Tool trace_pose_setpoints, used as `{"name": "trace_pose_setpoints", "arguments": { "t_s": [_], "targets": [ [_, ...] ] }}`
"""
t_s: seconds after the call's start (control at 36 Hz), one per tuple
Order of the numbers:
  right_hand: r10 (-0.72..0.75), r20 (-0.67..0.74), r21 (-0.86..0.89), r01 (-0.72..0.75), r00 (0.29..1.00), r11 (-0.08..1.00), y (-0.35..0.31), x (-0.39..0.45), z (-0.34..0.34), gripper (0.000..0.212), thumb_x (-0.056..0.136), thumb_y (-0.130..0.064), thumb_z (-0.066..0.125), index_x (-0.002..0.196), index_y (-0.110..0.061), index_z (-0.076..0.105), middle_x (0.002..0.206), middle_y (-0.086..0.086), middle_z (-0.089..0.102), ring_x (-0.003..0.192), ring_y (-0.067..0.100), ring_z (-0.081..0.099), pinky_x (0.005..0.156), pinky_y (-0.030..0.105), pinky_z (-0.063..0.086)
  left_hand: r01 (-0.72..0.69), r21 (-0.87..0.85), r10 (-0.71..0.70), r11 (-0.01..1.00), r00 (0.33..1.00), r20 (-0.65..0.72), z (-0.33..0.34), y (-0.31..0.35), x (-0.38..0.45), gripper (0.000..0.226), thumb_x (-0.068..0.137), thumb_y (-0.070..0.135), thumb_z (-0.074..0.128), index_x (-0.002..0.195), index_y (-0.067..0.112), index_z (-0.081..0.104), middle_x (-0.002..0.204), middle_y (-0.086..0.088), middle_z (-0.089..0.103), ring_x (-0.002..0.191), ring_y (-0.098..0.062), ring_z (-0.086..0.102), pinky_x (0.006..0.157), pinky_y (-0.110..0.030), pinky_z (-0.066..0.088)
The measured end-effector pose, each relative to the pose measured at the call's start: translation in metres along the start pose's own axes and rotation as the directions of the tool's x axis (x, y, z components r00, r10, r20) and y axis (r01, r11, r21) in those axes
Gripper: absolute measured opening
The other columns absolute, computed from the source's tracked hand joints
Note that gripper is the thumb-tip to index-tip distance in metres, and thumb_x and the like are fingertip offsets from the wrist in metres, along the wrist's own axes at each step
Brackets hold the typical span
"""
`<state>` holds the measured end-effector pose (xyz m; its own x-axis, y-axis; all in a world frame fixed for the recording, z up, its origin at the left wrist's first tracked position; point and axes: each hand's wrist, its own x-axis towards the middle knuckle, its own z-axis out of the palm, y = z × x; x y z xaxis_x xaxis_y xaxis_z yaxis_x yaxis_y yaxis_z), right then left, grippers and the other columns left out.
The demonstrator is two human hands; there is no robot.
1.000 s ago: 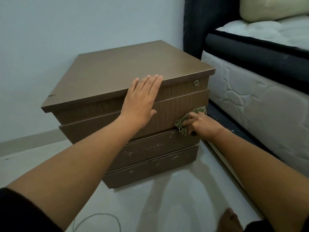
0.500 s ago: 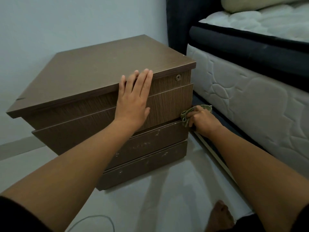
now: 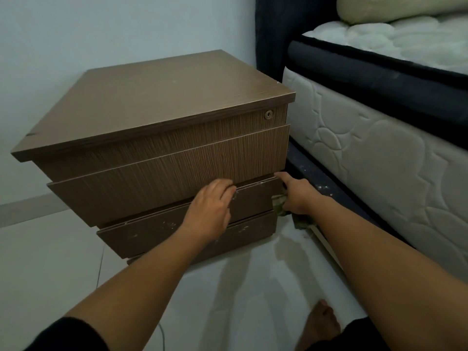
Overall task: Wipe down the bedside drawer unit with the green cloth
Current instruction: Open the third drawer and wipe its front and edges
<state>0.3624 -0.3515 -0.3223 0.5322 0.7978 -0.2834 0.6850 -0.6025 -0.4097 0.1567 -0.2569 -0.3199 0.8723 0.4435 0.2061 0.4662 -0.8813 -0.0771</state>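
The brown wooden bedside drawer unit (image 3: pixel 162 115) stands on the pale floor against the wall, with stacked drawer fronts and a small lock (image 3: pixel 268 114) near its top right corner. My left hand (image 3: pixel 211 206) has its fingers hooked under the lower edge of the upper drawer front. My right hand (image 3: pixel 296 195) is at the unit's right front corner, index finger touching that same edge. The green cloth (image 3: pixel 278 205) is bunched under my right palm, mostly hidden, with a scrap (image 3: pixel 302 224) hanging below the wrist.
A bed with a white quilted mattress (image 3: pixel 374 158) and dark frame (image 3: pixel 329 198) stands close on the right, leaving a narrow gap beside the unit. A pillow (image 3: pixel 395 8) lies on top. My bare foot (image 3: pixel 321 323) rests on the floor. A thin cable (image 3: pixel 100 264) runs along the floor.
My left hand slid down from the top drawer front to the lower edge of the upper drawer. My right hand with the cloth dropped lower at the right corner. The view shifted.
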Motion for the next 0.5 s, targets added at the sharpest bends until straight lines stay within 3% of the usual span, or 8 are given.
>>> {"name": "trace_pose_setpoints", "arguments": {
  "t_s": [0.08, 0.17, 0.25, 0.33, 0.5],
  "targets": [
    [0.012, 0.018, -0.034, -0.011, 1.000, 0.999, -0.002, 0.004, 0.004, 0.093, 0.081, -0.002, 0.058, 0.147, -0.038, 0.004, 0.133, 0.019, 0.047, 0.108, 0.035, 0.055, 0.093, 0.045, 0.051, 0.146, -0.078, -0.132, 0.986, 0.979, 0.158, 0.012, 0.003, -0.003, 0.065, 0.089, 0.024, 0.052, 0.147, 0.010, 0.026, 0.150, -0.008, 0.032, 0.139, -0.023, 0.028, 0.115, -0.031, 0.023],
    [0.040, 0.028, -0.049, -0.039, 0.999, 0.998, -0.004, 0.007, 0.006, 0.093, 0.083, -0.002, 0.057, 0.148, -0.037, 0.001, 0.137, 0.019, 0.043, 0.115, 0.036, 0.051, 0.097, 0.047, 0.048, 0.247, -0.072, -0.224, 0.966, 0.946, 0.235, 0.021, 0.002, -0.002, 0.071, 0.092, 0.028, 0.049, 0.150, 0.010, 0.013, 0.156, -0.008, 0.019, 0.144, -0.024, 0.017, 0.119, -0.032, 0.012],
    [0.054, 0.050, -0.066, -0.051, 0.997, 0.997, -0.007, 0.009, 0.008, 0.090, 0.085, -0.004, 0.056, 0.149, -0.036, 0.000, 0.138, 0.020, 0.040, 0.110, 0.033, 0.051, 0.096, 0.046, 0.048, 0.255, -0.048, -0.232, 0.966, 0.932, 0.278, 0.023, 0.002, 0.001, 0.075, 0.092, 0.029, 0.049, 0.151, 0.011, 0.007, 0.157, -0.008, 0.015, 0.145, -0.024, 0.015, 0.120, -0.036, 0.012],
    [0.060, 0.058, -0.078, -0.055, 0.997, 0.995, -0.009, 0.010, 0.010, 0.092, 0.084, -0.004, 0.058, 0.148, -0.036, -0.001, 0.143, 0.021, 0.033, 0.119, 0.037, 0.047, 0.099, 0.047, 0.046, 0.268, -0.045, -0.243, 0.962, 0.922, 0.301, 0.023, 0.005, 0.003, 0.077, 0.091, 0.030, 0.050, 0.151, 0.010, 0.006, 0.157, -0.011, 0.014, 0.145, -0.026, 0.013, 0.120, -0.038, 0.012],
    [0.046, 0.066, -0.052, -0.043, 0.997, 0.998, -0.011, 0.006, 0.007, 0.091, 0.083, -0.005, 0.061, 0.149, -0.034, 0.006, 0.143, 0.018, 0.033, 0.123, 0.037, 0.044, 0.103, 0.046, 0.043, 0.318, -0.061, -0.287, 0.946, 0.911, 0.298, 0.019, 0.006, 0.009, 0.076, 0.090, 0.032, 0.051, 0.150, 0.008, 0.012, 0.152, -0.012, 0.025, 0.140, -0.028, 0.024, 0.119, -0.037, 0.018]
  ]
}}
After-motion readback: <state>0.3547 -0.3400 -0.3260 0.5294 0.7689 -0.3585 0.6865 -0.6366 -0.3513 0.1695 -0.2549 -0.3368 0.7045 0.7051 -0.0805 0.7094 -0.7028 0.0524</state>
